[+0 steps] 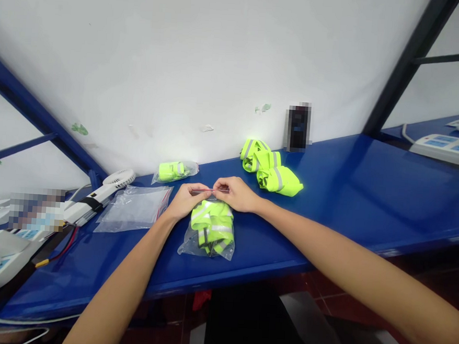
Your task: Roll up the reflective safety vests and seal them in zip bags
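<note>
A clear plastic bag (186,242) with a folded neon-yellow reflective vest (213,224) inside lies near the front of the blue table. Its red-edged opening points away from me. My left hand (188,199) pinches the left part of that edge. Close beside it, my right hand (236,193) grips the same edge between thumb and fingers. The two hands nearly touch at the middle of the strip. Flat clear bags (136,207) are stacked left of my left hand. Behind them lies another bagged yellow vest (172,171).
Rolled yellow vests (280,179) rest behind my right hand. A dark, blurred-out object (297,127) leans on the wall (206,60). At left are a white handheld fan (119,178), white devices and cables. Metal frame posts stand either side of the blue table (349,201).
</note>
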A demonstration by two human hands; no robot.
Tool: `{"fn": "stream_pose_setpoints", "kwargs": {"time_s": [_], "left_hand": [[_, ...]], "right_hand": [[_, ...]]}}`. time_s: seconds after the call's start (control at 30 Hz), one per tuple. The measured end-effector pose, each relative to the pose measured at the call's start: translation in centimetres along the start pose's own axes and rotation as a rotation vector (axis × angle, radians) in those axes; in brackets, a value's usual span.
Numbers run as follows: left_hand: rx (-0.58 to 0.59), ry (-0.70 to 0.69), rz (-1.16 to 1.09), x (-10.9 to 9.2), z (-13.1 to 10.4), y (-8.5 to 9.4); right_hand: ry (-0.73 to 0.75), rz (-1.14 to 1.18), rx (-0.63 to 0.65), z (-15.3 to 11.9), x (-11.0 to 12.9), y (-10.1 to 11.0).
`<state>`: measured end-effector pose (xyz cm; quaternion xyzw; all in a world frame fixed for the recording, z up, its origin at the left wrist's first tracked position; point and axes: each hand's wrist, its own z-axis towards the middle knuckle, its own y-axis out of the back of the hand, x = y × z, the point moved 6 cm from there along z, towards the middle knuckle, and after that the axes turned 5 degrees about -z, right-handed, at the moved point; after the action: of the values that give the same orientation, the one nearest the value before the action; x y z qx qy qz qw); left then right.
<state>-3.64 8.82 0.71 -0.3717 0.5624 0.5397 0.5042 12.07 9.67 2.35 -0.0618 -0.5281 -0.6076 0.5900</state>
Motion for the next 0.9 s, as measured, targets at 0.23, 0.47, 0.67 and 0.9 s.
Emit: {"fn": "stream_pose_setpoints", "kwargs": {"time_s": [0.23, 0.47, 0.67, 0.9], "left_hand": [[-0.001, -0.084, 0.074, -0.4, -0.1, -0.2], [0.043, -0.064, 0.085, 0.3, 0.2, 1.0], [0.036, -0.059, 0.112, 0.0, -0.1, 1.1], [-0.034, -0.071, 0.104, 0.3, -0.5, 1.2]], "right_hand": [[0.029, -0.081, 0.023, 0.0, 0.2, -0.1], [0.099, -0.114, 0.151, 0.2, -0.1, 0.2], [0.130, -0.257, 0.237, -0.1, 1.3, 1.2], [0.036, -0.294, 0.198, -0.9, 1.8, 3.0]]}}
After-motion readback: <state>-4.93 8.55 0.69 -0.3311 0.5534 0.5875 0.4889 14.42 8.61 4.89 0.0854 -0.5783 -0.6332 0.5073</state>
